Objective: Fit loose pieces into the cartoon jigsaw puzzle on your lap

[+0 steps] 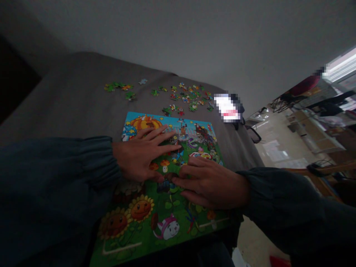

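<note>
1. Puzzle [144,231] on grey cloth [78,96]; loose pieces [129,96] beyond it.
2. Left hand [139,154] flat, fingers spread, holds nothing; right hand [211,181] half-curled, fingertips on puzzle; can't tell if gripping.
3. Probably seating pieces; next calls for even pressing.

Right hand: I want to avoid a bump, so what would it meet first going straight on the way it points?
The right hand would probably meet the left hand, at its thumb, across a narrow gap above the puzzle; depth is unclear.
</note>
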The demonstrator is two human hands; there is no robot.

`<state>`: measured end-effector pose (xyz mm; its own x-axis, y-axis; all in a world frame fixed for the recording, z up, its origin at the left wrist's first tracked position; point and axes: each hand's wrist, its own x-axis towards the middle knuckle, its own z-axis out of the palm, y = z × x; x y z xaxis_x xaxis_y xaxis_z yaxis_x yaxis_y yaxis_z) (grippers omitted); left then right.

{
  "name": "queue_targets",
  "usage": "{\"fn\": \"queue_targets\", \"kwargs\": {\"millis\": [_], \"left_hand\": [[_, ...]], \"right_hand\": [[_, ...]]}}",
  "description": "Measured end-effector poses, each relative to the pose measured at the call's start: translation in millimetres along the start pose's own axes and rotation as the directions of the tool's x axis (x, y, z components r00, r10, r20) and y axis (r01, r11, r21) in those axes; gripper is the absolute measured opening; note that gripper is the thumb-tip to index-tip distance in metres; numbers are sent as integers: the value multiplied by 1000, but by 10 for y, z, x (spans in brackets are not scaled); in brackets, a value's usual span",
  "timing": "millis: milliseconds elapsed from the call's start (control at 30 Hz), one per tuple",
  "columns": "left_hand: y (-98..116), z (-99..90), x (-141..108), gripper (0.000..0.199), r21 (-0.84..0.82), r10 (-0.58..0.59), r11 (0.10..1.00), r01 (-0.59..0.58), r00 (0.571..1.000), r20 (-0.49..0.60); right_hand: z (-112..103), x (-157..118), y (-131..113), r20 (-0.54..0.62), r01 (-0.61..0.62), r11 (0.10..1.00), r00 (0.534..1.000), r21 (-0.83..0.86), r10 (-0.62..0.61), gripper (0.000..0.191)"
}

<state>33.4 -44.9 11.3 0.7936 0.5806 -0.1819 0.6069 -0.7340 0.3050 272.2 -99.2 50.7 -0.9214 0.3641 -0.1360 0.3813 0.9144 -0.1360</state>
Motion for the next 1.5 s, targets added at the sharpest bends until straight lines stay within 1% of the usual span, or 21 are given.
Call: {"fn": "queue_targets", "kwargs": {"millis": [133,200,267,300,367,433,500,533,567,600,633,700,767,800,833,900,1033,1167,1300,1367,1500], "left_hand": [[-8,16,-10,89,-25,21,999,-21,999,-30],[-28,14,-29,88,-43,32,998,-35,997,-67],[-63,-9,-53,86,-62,17,998,-23,994,-105],[-88,-28,-64,84,-69,5,998,-14,992,-130],[-150,-71,-75,80,-69,-17,998,3,979,-203],[-227,-108,-67,72,-55,-47,998,32,953,-298],[-312,-130,-40,62,-40,-97,995,89,915,-391],[-356,-134,-22,57,-32,-128,991,127,891,-435],[-400,-135,-4,53,-25,-159,986,167,863,-480],[-444,-133,13,49,-20,-188,978,209,832,-522],[-487,-129,28,47,-19,-217,968,251,797,-564],[-571,-118,52,43,-30,-270,945,324,728,-630],[-649,-108,66,41,-45,-308,925,378,673,-673],[-685,-102,69,40,-51,-321,916,397,653,-686],[-718,-96,72,40,-56,-334,909,414,639,-693],[-773,-80,76,40,-70,-354,901,429,630,-691],[-832,-40,87,40,-104,-385,895,434,634,-671],[-840,-21,100,40,-109,-383,900,422,646,-660],[-831,-25,107,39,-125,-382,905,407,647,-660],[-824,-28,112,39,-131,-380,907,400,645,-663],[-818,-27,130,38,-148,-374,915,376,651,-661]], "right_hand": [[50,4,2,-40,21,1000,999,-4,-21,35],[33,4,10,-133,53,999,990,-7,-54,32],[-65,-8,50,-280,75,997,957,-11,-75,27],[-149,-22,91,-360,68,998,930,-13,-68,25],[-365,-69,232,-511,5,1000,860,-19,-14,22],[-587,-134,458,-634,-125,992,769,-17,86,24],[-739,-186,758,-700,-267,963,679,42,219,26],[-771,-194,926,-706,-312,945,647,100,288,28],[-773,-183,1096,-684,-337,927,637,166,355,30],[-746,-150,1263,-655,-342,913,641,222,400,30],[-694,-93,1418,-616,-346,901,659,261,431,29],[-544,81,1670,-508,-340,894,737,293,446,25],[-371,299,1826,-391,-330,904,820,273,418,28],[-290,406,1871,-337,-318,918,859,236,384,30],[-216,505,1898,-295,-310,930,886,198,358,33],[-100,661,1920,-233,-313,939,912,141,338,41],[7,816,1949,-181,-325,931,918,164,353,49],[14,897,2001,-160,-325,921,918,213,362,47],[-2,998,2026,-158,-344,903,907,259,391,52],[-11,1060,2027,-162,-363,888,894,283,417,47],[-21,1191,2034,-165,-388,861,874,329,456,27]]}}
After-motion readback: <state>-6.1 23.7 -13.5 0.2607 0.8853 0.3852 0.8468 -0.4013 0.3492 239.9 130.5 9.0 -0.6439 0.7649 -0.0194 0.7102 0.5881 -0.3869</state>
